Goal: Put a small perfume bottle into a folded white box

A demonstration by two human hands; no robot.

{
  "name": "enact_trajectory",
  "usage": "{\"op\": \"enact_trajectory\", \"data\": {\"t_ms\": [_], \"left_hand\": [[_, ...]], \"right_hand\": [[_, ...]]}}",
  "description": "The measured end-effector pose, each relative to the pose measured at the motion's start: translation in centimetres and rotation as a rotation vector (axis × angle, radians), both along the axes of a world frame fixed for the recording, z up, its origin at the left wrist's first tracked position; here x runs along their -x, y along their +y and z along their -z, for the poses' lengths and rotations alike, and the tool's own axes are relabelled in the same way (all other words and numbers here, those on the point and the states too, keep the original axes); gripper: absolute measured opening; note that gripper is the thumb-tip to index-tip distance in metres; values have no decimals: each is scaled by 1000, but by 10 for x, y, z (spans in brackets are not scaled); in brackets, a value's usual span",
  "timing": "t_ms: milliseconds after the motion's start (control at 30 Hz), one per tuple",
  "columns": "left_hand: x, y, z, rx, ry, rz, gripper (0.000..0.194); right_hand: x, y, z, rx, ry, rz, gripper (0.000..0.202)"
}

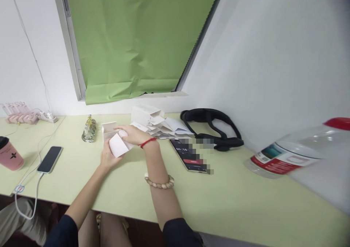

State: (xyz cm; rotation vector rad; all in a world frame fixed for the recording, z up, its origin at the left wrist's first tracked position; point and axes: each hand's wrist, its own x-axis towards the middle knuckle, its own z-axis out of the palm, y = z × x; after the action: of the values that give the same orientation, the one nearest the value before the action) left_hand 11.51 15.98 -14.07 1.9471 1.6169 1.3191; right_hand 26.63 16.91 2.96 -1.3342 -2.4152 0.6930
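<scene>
carton, one, white (pixel 117 145): held above the table (pixel 128 188), between both hands. left hand (pixel 109 160): palm under and against the near left side, fingers curled around it, gripping; forearm running up and rightward from the near edge, wrist nearly straight. right hand (pixel 132 134): back upward, wrist bent inward, fingers pointing left across the carton's upper side and touching it; whether they pinch cannot be told. right forearm: rising steeply, leaning left; red cord bracelet (pixel 147 142) at the wrist, beaded bracelet (pixel 159 182) farther down. plain panel of the carton: tilted, facing back toward the wearer; long axis hidden by the hands, direction not discernible. white flaps (pixel 109 126): standing up just beyond the left hand; whether of the same carton, unclear. glass bottles (pixel 89 130): clustered left of the left hand. folded white cartons (pixel 164 126): heaped beyond and right of the right hand. timer phone (pixel 186 155): lying right of the right wrist.
</scene>
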Motion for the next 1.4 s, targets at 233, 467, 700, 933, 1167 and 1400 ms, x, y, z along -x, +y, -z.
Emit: {"op": "enact_trajectory", "data": {"t_ms": [233,467,700,933,1167,1400], "left_hand": [[3,4,9,-183,-29,-35,82],[2,11,12,-420,-84,-19,81],[3,9,5,-309,-307,-166,90],[4,8,6,-425,-314,-234,80],[12,7,0,-557,-184,-477,73],[21,6,4,-641,-31,-399,80]], "right_hand": [[-1,-2,-2,-11,-28,62,58],[-1,-7,-7,52,40,111,60],[-2,-23,-18,295,27,55,65],[7,-42,-25,293,-41,73,74],[36,-53,-29,30,-113,128,80],[81,-45,-2,-28,176,320,82]]}}
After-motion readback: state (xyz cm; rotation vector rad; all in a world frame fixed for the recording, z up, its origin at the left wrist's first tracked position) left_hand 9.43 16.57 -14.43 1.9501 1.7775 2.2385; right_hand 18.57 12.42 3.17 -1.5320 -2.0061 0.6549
